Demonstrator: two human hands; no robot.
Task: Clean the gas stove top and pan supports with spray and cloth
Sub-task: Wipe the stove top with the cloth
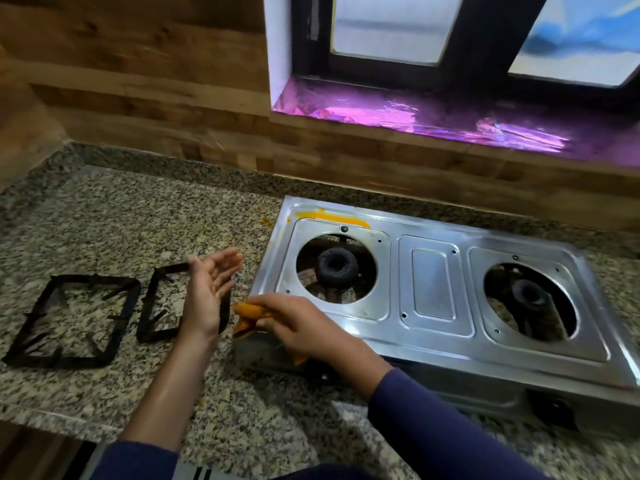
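Observation:
A steel two-burner gas stove [433,282] sits on the granite counter with its pan supports taken off. A yellow smear [332,217] marks its back left edge. My right hand [298,323] grips an orange cloth [246,315] at the stove's front left corner. My left hand [207,292] is held open, palm turned right, just left of the stove and above one black pan support [152,320]. The other pan support [69,320] lies flat further left. No spray bottle is in view.
The granite counter [138,216] runs left and in front of the stove. A wood-panelled wall [138,81] rises behind it. A window sill with shiny purple foil [433,116] sits above the stove. Orange specks [267,222] lie beside the stove's back left corner.

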